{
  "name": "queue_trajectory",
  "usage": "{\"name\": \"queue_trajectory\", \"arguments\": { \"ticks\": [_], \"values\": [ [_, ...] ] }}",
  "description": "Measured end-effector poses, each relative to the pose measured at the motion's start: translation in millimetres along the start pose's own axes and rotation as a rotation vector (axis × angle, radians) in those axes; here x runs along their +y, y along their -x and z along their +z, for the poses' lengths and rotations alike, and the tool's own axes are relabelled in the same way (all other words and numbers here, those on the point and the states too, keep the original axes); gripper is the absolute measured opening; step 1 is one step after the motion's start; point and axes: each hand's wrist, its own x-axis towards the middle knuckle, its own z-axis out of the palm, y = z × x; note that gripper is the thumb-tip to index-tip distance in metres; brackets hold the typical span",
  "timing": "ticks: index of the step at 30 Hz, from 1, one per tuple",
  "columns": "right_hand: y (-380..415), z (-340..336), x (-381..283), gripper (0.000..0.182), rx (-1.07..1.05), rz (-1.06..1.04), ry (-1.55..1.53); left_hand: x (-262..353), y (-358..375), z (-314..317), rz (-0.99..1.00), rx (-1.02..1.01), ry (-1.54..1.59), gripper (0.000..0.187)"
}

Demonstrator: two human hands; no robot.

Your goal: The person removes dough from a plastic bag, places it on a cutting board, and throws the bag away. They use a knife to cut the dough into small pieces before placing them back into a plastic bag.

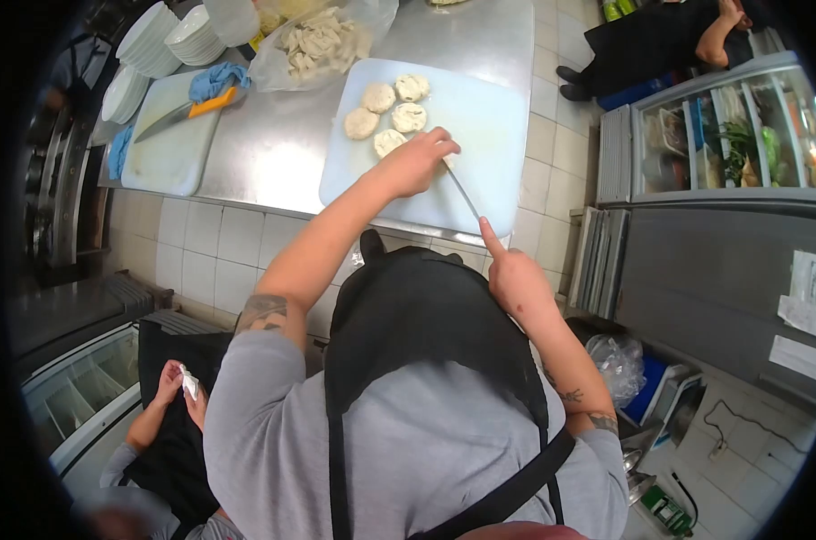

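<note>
A pale cutting board [480,117] lies on the steel table. Several round, whitish pieces [378,97] sit on its left half. My left hand [419,162] is closed at the middle of the board, beside the lowest round piece [389,142]; what its fingers press on is mostly hidden. From there a thin knife blade [462,192] runs down and right toward my right hand [519,277]. That hand is wrapped round the knife's handle, with the index finger stretched along the blade's near end, at the board's front edge.
A second board [170,148] at the left bears an orange-handled knife [212,103] and a blue cloth [217,81]. Behind are stacked bowls [147,40] and a bag of pale strips [322,45]. One person stands at the lower left, another at the upper right by a glass-fronted fridge [741,135].
</note>
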Motion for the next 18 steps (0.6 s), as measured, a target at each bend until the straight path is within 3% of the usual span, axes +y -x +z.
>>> {"name": "queue_trajectory", "arguments": {
  "ticks": [4, 8, 18],
  "values": [
    [-0.8, 2.0, 0.0, 0.082, 0.007, -0.005, -0.002, -5.8, -26.5, -8.1, 0.033, -0.359, -0.241, 0.026],
    [-6.0, 6.9, -0.9, 0.082, 0.044, -0.015, 0.017, -4.1, -35.1, -11.7, 0.153, -0.400, -0.414, 0.015],
    [-33.1, 38.1, 10.7, 0.086, 0.078, 0.003, -0.049, 8.2, -31.3, 10.4, 0.438, -0.455, -0.655, 0.013]
  ]
}}
